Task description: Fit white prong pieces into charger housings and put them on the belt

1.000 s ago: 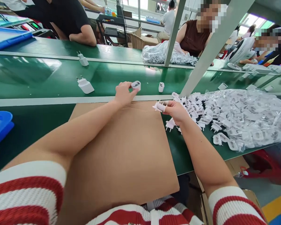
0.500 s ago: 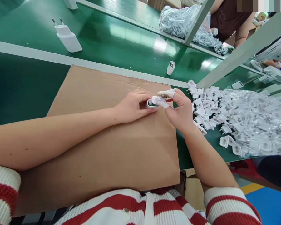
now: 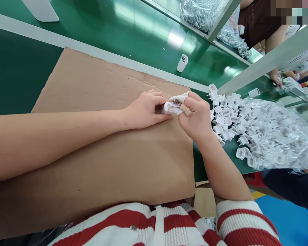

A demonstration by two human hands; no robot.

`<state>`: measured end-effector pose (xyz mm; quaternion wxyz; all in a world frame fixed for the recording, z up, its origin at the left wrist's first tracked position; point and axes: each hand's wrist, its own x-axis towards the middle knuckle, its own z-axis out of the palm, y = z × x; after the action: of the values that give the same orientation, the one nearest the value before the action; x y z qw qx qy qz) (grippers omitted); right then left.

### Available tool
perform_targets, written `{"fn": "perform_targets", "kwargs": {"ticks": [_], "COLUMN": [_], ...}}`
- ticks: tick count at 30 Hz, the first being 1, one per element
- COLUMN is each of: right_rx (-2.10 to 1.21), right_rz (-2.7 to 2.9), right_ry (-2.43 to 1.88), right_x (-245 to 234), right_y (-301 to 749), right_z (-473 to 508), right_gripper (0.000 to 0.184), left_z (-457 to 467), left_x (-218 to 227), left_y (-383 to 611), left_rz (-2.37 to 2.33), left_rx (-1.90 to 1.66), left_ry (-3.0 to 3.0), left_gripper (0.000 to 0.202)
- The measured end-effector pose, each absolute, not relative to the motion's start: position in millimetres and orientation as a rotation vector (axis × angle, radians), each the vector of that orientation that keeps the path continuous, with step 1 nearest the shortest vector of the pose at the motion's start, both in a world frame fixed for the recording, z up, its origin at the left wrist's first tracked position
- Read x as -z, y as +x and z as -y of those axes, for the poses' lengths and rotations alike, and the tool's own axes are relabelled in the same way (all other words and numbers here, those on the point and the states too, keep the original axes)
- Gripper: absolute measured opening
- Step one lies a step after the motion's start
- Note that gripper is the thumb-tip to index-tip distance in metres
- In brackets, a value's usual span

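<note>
My left hand (image 3: 147,110) reaches in over the cardboard and grips a small white charger housing (image 3: 166,108) between thumb and fingers. My right hand (image 3: 197,114) wears white finger cots on thumb and forefinger. Those two fingertips pinch at the housing's right end, where a bit of metal like plug pins shows between them. They seem closed on a white plug cap, mostly hidden by the cots. The two hands meet just above the cardboard sheet (image 3: 113,160), near its right edge.
Right of the cardboard lies a heap of white plug caps (image 3: 227,118), spilling from a clear plastic bag (image 3: 282,133). A white charger housing (image 3: 182,63) stands on the green belt (image 3: 143,44). A slanted metal post (image 3: 261,61) rises at right. Other people work beyond.
The housing's open end with its green circuit board showed before; now my right fingers and the white piece cover it. The view has shifted, with a charger leaving at the upper left.
</note>
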<state>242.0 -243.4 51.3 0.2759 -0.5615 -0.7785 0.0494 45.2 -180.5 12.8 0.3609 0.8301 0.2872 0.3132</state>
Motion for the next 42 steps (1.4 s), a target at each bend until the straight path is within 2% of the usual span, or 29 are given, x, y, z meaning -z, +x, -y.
{"fn": "perform_targets", "kwargs": {"ticks": [7,12,14,16,18,21,23,26,29,31,33,35,39,42], "right_rx": [0.023,-0.076,-0.19,-0.26,-0.188,0.02,0.023,-0.124,-0.069,0.015,-0.006,-0.06,-0.06,-0.073], "right_rz": [2.184,2.071,2.043,2.007,1.941,1.798,1.719,1.701,1.726,1.735,1.728,1.715,1.702,1.652], "right_ry": [-1.499,-1.53,-1.492,-1.49,-1.616,-2.035,-2.315,-2.506,-2.465,-2.418,-2.396,-2.37,-2.252,-2.077], "right_x": [-55,-42,-38,-37,-37,-37,-34,-29,-30,-33,-35,-37,-38,-36], "right_y": [241,238,242,253,272,308,328,344,345,343,341,339,336,337], "right_z": [238,240,238,232,224,212,206,202,204,206,207,208,210,212], "right_gripper": [0.022,0.024,0.032,0.046,0.056,0.063,0.067,0.06,0.053,0.055,0.056,0.053,0.048,0.041], "left_z": [179,180,182,180,167,123,80,21,-7,-5,5,14,4,-17], "left_x": [-14,-13,-16,-20,-25,-29,-28,-25,-24,-24,-23,-19,-6,-3], "left_y": [45,46,46,44,42,36,27,8,-6,-5,3,18,54,67], "left_rz": [-0.775,-0.776,-0.775,-0.825,-0.929,-1.168,-1.362,-1.579,-1.736,-1.848,-1.828,-1.618,-1.395,-1.437], "left_rx": [-0.761,-0.783,-0.746,-0.705,-0.721,-0.874,-0.954,-0.89,-0.691,-0.767,-0.994,-1.095,-0.757,-0.659], "left_ry": [2.116,2.157,2.121,2.023,1.938,1.936,1.97,2.04,2.035,2.018,2.159,2.396,2.429,2.271], "left_gripper": [0.032,0.034,0.034,0.036,0.037,0.037,0.034,0.042,0.068,0.087,0.098,0.098,0.113,0.094]}}
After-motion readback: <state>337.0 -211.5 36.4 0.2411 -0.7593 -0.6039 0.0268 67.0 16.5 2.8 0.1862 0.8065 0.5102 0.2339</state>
